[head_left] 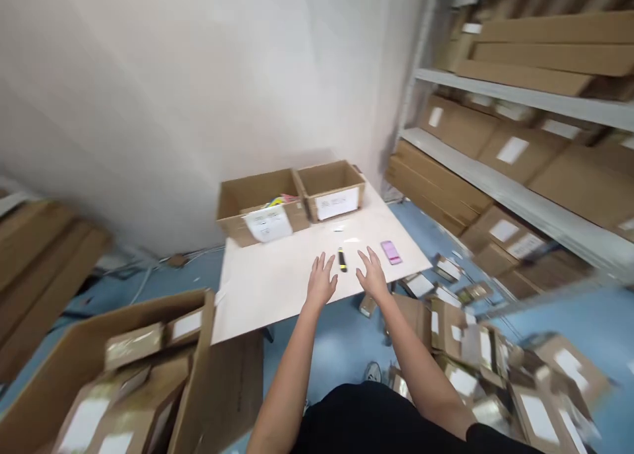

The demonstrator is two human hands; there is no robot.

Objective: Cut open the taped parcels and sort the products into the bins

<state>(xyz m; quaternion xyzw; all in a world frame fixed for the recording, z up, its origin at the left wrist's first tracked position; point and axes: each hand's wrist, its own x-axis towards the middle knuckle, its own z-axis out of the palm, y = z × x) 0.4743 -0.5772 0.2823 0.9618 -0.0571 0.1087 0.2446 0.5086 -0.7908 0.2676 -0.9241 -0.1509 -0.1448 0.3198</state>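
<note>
Over the near edge of a white table [277, 275], my left hand [321, 282] has its fingers spread and holds nothing. My right hand [372, 275] is likewise open, fingers apart. Between the two, a black and yellow utility knife [342, 260] lies on the tabletop, apart from both hands. A pink phone [391, 252] rests just right of my right hand. At the back of the table stand two open cardboard boxes; the left box [228, 219] has colourful items inside, and the right box [310, 203] bears a white label.
A large carton [208, 328] filled with parcels stands left of the table. Metal shelving [520, 94] stacked with cardboard boxes runs along the right. Several labelled parcels [460, 381] lie piled on the blue floor at lower right. Flat cardboard [49, 269] leans at the far left.
</note>
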